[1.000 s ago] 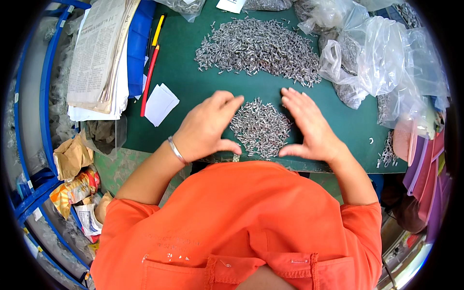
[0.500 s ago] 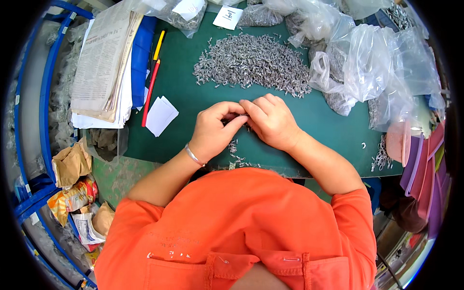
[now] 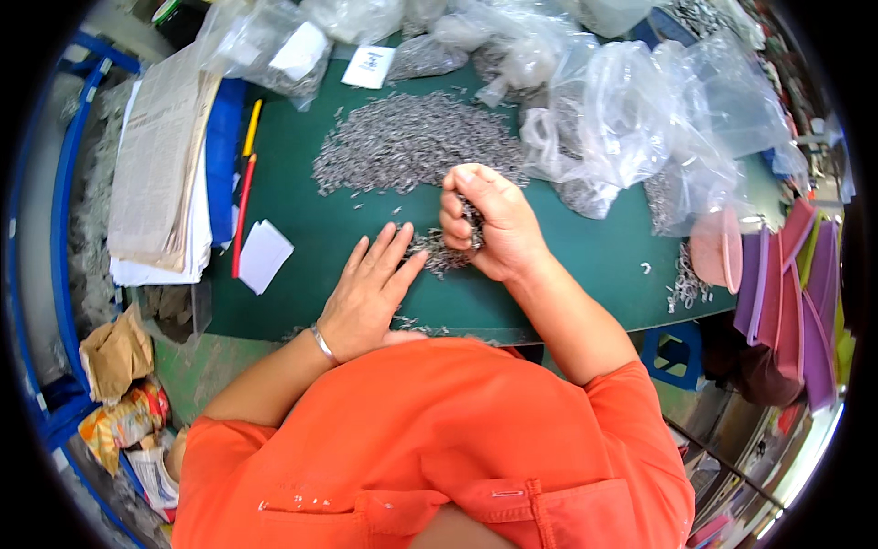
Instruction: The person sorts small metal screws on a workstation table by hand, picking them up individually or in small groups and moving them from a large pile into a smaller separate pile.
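Observation:
My right hand [image 3: 491, 220] is curled into a fist round a bunch of small grey metal parts, some of which show dark between fingers and palm. Below and left of it lies a small heap of the same metal parts [image 3: 437, 252] on the green tabletop [image 3: 274, 311]. My left hand [image 3: 373, 288] rests flat at the left of that small heap, fingers stretched out and slightly apart, fingertips by its edge. Farther back spreads a large pile of metal parts [image 3: 412, 142]. A few more scraps lie along the table's near edge beside my left wrist.
Clear plastic bags [image 3: 622, 114] of parts crowd the back right. At left lie newspapers [image 3: 160, 156], a red pencil [image 3: 243, 220] and white paper slips [image 3: 263, 256]. A pink dish [image 3: 716, 249] stands at right beside loose metal rings [image 3: 686, 285]. A blue stool [image 3: 672, 355] is below.
My hands were together at the fingertips; now they are apart. The left has come down flat on the table, and the right has closed into a fist round metal parts. The whole view has shifted.

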Available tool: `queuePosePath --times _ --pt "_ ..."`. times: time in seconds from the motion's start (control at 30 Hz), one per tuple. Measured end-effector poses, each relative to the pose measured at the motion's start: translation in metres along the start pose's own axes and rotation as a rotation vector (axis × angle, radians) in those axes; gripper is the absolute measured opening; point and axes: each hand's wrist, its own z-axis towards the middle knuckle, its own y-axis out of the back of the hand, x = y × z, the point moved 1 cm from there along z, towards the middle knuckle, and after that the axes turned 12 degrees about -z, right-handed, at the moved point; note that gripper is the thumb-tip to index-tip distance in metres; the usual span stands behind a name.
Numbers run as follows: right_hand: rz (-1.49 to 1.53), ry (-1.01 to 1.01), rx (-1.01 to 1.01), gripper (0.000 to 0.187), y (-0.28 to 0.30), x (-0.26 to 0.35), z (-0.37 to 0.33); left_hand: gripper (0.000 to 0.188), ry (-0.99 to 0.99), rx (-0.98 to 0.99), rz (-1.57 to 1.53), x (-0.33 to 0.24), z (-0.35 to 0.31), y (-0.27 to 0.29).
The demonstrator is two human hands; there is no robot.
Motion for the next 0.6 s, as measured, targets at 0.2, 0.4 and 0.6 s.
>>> queuePosePath --times 0.2,0.4,0.6 --pt "0.026 0.313 0.006 0.018 0.003 0.070 -0.015 0.099 -0.033 0.072 0.131 -0.006 0.022 -0.020" --pt "-0.309 0.835 -0.425 0.021 0.052 0.154 -0.014 0.089 0.051 -0.141 0.131 0.006 0.057 -0.028" --pt "-1.557 0.711 -0.684 0.031 0.106 0.141 0.017 0.056 0.016 -0.455 -0.066 0.011 0.056 -0.007"
